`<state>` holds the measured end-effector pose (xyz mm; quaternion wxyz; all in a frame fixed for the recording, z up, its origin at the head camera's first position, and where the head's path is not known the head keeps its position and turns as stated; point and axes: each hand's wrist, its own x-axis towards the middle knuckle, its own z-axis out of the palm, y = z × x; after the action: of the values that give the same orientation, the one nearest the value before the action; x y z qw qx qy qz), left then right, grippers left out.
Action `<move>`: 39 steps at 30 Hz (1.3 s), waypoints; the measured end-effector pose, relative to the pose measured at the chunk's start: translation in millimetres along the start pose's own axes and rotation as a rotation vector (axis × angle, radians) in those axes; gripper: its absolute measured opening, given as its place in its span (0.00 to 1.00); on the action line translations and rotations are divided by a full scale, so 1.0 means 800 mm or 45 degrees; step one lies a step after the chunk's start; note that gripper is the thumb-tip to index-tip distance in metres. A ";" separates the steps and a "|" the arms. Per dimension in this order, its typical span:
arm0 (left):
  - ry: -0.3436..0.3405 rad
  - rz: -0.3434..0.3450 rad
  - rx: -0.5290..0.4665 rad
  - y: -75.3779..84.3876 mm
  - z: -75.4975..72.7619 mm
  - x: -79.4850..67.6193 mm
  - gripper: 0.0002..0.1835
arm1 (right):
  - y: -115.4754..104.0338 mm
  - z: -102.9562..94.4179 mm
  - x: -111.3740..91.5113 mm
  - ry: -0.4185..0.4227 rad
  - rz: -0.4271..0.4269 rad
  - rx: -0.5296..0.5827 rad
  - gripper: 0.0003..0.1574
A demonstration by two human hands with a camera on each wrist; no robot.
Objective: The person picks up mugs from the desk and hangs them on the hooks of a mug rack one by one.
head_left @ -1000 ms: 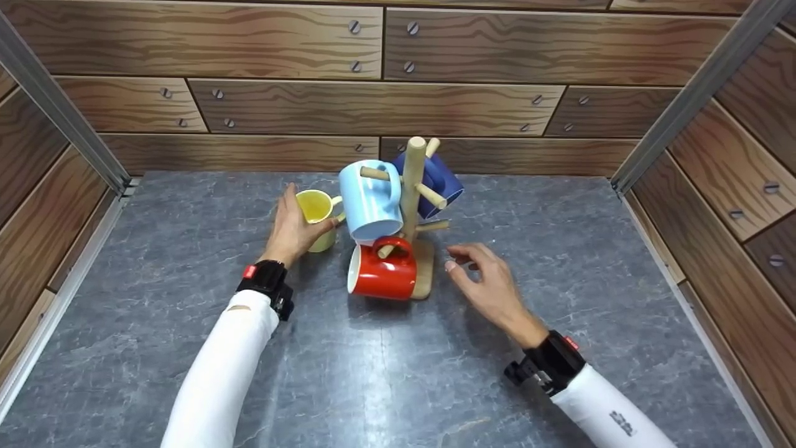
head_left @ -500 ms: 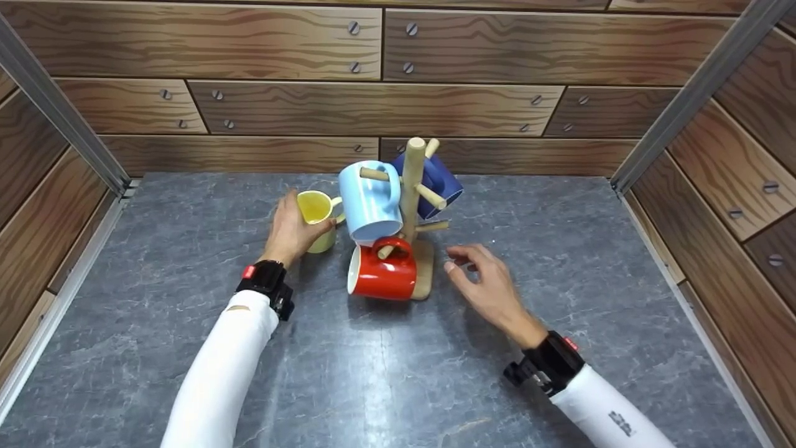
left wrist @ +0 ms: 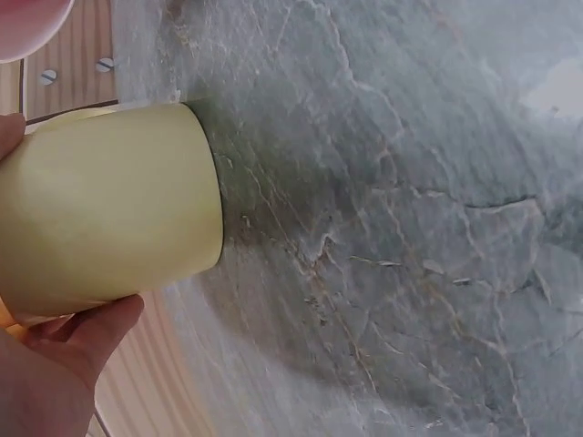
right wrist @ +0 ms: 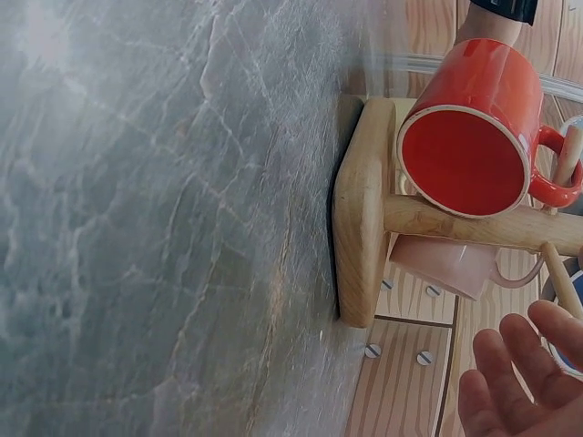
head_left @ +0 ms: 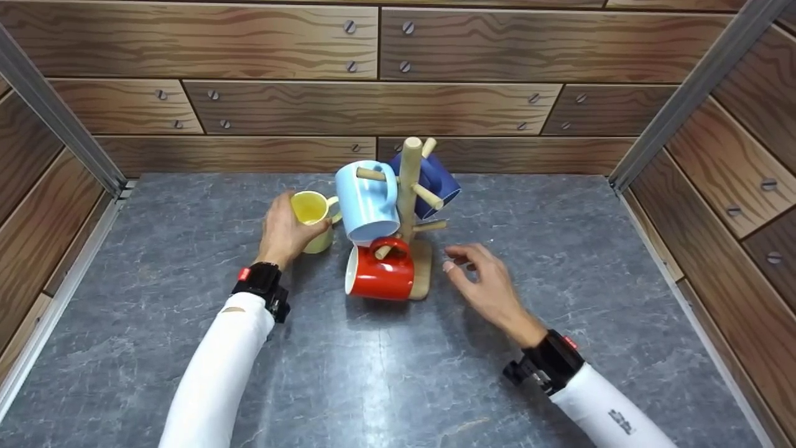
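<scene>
My left hand [head_left: 283,230] grips a pale yellow mug [head_left: 319,241] by its upper part, thumb on one side and fingers on the other. The mug stands upright, its handle turned toward the rack. In the left wrist view, the yellow mug's side [left wrist: 118,200] fills the left, its base close over the grey surface. Right of the wooden mug rack [head_left: 408,186], my right hand [head_left: 488,283] holds nothing, its fingers loosely bent. A light blue mug [head_left: 367,208], a red mug [head_left: 385,277] and a dark blue mug [head_left: 443,183] hang on the rack's pegs.
From the right wrist, a pale pink mug [right wrist: 442,264] shows behind the rack's post. Bare pegs [head_left: 430,226] stick out on the rack's right side. Wood-patterned walls [head_left: 373,109] enclose the grey marbled tabletop [head_left: 373,386] at the back and sides.
The left hand has shifted slightly left with the yellow mug. The right hand and the rack keep their places, while the head view has moved a little.
</scene>
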<state>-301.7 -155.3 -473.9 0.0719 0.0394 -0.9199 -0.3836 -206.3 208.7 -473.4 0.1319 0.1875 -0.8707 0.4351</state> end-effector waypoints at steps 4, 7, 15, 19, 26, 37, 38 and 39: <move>0.028 0.013 0.012 -0.003 -0.006 -0.004 0.52 | -0.002 -0.001 0.001 -0.006 0.001 0.008 0.18; 0.046 0.005 0.001 -0.005 -0.012 -0.008 0.52 | -0.003 -0.002 0.001 -0.012 0.012 0.015 0.18; 0.119 0.017 -0.096 -0.001 -0.022 -0.020 0.49 | -0.002 -0.001 -0.001 -0.018 0.051 0.005 0.18; 0.185 0.029 -0.125 0.004 -0.026 -0.029 0.47 | -0.001 -0.001 -0.003 -0.022 0.058 0.014 0.18; 0.248 -0.011 -0.180 0.015 -0.046 -0.044 0.46 | -0.003 -0.002 -0.005 -0.010 0.046 0.010 0.18; 0.339 0.037 -0.217 0.042 -0.091 -0.071 0.43 | -0.010 -0.004 -0.005 0.017 0.008 -0.014 0.18; 0.346 0.047 -0.228 0.045 -0.094 -0.073 0.43 | -0.010 -0.004 -0.005 0.013 0.009 -0.017 0.18; 0.351 0.056 -0.242 0.048 -0.096 -0.076 0.43 | -0.011 -0.004 -0.005 0.011 0.009 -0.019 0.18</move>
<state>-229.8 -174.2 -399.6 0.2091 0.0644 -0.8616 -0.4580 -198.7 207.5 -467.0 0.1356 0.1815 -0.8740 0.4299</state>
